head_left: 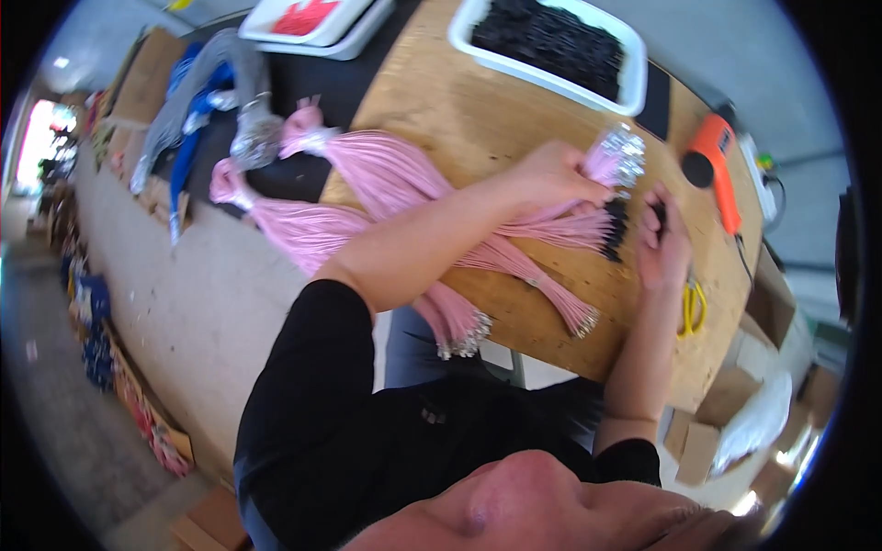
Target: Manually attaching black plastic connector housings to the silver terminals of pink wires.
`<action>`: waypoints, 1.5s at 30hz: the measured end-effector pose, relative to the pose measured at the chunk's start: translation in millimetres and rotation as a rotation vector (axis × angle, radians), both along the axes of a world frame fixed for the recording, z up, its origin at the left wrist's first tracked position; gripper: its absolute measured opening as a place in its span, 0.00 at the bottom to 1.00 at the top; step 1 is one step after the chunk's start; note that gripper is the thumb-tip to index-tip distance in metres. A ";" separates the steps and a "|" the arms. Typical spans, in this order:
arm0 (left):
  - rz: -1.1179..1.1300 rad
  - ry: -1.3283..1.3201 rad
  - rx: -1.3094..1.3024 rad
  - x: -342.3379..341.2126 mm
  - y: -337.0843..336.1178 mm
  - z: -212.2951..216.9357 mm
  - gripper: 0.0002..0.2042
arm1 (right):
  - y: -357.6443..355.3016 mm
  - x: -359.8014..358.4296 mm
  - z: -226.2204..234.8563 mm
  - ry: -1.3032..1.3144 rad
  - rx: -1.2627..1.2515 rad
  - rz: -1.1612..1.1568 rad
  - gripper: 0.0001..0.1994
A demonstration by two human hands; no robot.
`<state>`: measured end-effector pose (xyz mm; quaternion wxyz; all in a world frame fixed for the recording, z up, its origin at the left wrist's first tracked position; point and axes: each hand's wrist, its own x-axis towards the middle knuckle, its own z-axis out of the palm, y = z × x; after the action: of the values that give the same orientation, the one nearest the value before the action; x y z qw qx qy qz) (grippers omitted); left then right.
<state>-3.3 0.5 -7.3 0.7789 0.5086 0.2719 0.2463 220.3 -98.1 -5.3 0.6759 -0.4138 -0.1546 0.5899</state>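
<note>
My left hand (549, 176) is closed around a bundle of pink wires (602, 165), whose silver metal ends stick out past my fingers. Just below it, other pink wires carry black sleeves (614, 231) on their tips. To the right of these, my right hand (665, 246) has its fingers curled round a small black piece (659, 212), too small to make out fully. Two thick tied hanks of pink wire (381, 165) stretch to the left under my left forearm. A thinner pink strand bundle (542, 280) with silver ends lies nearer me.
At the far side stands a white tray (636, 87) of black pieces. An orange heat gun (724, 174) and yellow-handled scissors (693, 308) lie on the right of the wooden table (413, 101). Grey wire bundles (253, 129) and a tray with red pieces (344, 41) are far left.
</note>
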 end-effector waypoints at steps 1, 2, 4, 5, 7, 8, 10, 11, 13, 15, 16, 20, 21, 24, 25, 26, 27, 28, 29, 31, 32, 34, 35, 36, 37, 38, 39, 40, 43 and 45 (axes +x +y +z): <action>-0.016 0.047 0.021 -0.1 -2.6 8.2 0.10 | -0.6 6.2 -2.9 0.047 0.015 0.023 0.15; -0.006 0.066 0.015 -1.2 -0.9 4.6 0.10 | 2.2 4.4 -4.3 -0.007 0.027 0.018 0.17; 0.008 0.082 0.063 -3.7 -2.9 11.2 0.10 | -1.2 18.0 -14.7 0.078 0.125 0.135 0.21; 0.011 0.089 0.068 -4.4 -3.4 12.4 0.10 | -1.4 19.1 -14.2 0.045 0.101 0.118 0.22; 0.023 0.066 0.054 -4.0 -4.5 14.3 0.10 | -1.1 16.6 -8.3 0.042 0.117 0.120 0.23; 0.030 0.023 0.023 -3.6 -4.6 12.3 0.10 | -0.5 15.2 -7.2 0.063 0.142 0.136 0.24; 0.044 0.054 0.035 -3.8 -5.4 14.8 0.09 | -1.7 16.5 -8.9 0.060 0.143 0.150 0.23; 0.045 0.046 0.030 -4.7 -5.5 14.6 0.08 | -1.8 18.9 -11.6 0.084 0.158 0.174 0.21; 0.047 0.041 0.027 -7.5 -3.4 12.9 0.07 | 2.4 17.9 -16.5 0.135 0.171 0.188 0.16; 0.055 0.031 0.031 -9.1 -2.8 13.0 0.07 | 3.2 19.5 -17.9 0.154 0.175 0.199 0.15; 0.057 0.020 0.035 -9.4 -2.3 13.3 0.06 | 3.5 20.4 -18.2 0.171 0.179 0.205 0.13; 0.020 0.036 0.047 -0.3 -4.0 12.8 0.07 | -5.8 22.8 -10.6 0.147 0.235 0.263 0.12; 0.018 0.055 0.060 2.2 -5.0 12.3 0.08 | -9.2 21.7 -9.7 0.112 0.174 0.202 0.12; 0.024 0.177 0.221 3.2 -2.4 8.0 0.10 | -9.1 -1.8 5.3 -0.076 -0.009 0.112 0.15; 0.000 0.158 0.173 2.8 0.2 2.4 0.11 | -6.0 -12.8 12.7 -0.087 -0.012 0.112 0.16; -0.011 0.214 0.197 3.8 -0.4 5.4 0.11 | -8.0 -18.3 18.4 -0.144 0.010 0.122 0.16; 0.001 0.196 0.193 -1.5 3.2 -3.5 0.11 | -1.7 -28.4 19.8 -0.251 0.010 0.119 0.15; 0.015 0.104 0.142 -1.4 3.5 -11.5 0.10 | -0.9 -30.8 13.9 -0.291 0.012 0.099 0.14; -0.007 0.100 0.088 0.4 1.5 -4.1 0.10 | -3.1 -29.0 9.8 -0.295 0.027 0.090 0.14; -0.007 0.107 0.026 -4.5 -0.4 4.9 0.09 | -3.8 -30.3 10.1 -0.330 -0.005 0.084 0.13; 0.000 0.105 0.017 -3.4 0.8 4.9 0.09 | -5.5 -31.9 13.6 -0.347 0.005 0.057 0.12; -0.028 0.078 0.013 1.0 0.7 3.4 0.08 | -8.7 -28.7 14.1 -0.369 0.028 0.028 0.08; -0.019 0.074 0.010 1.1 0.6 2.6 0.08 | -9.6 -28.3 14.7 -0.378 0.027 0.019 0.08; -0.012 0.081 0.016 2.4 0.3 1.6 0.08 | -9.9 -28.4 15.2 -0.379 0.026 0.025 0.08; -0.017 0.076 0.017 3.5 0.0 1.4 0.08 | -10.0 -28.5 15.7 -0.378 0.025 0.032 0.08; -0.007 0.090 0.029 3.4 -0.6 3.3 0.08 | -10.3 -29.1 16.6 -0.379 0.028 0.036 0.08; 0.004 0.105 0.040 3.3 -1.1 4.4 0.08 | -10.6 -29.8 17.7 -0.380 0.029 0.036 0.08; 0.005 0.105 0.041 3.3 -1.4 4.6 0.08 | -10.8 -30.6 18.7 -0.383 0.022 0.041 0.08; 0.001 0.096 0.034 3.4 -1.7 5.9 0.08 | -10.6 -29.8 19.1 -0.389 0.020 0.054 0.09; 0.013 0.118 0.041 3.7 -1.5 6.9 0.08 | -10.2 -27.9 16.5 -0.392 0.027 0.063 0.09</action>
<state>0.4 -1.1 -0.4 0.7495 0.5362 0.3154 0.2264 192.3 -108.3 11.1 0.6196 -0.5064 -0.3040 0.5170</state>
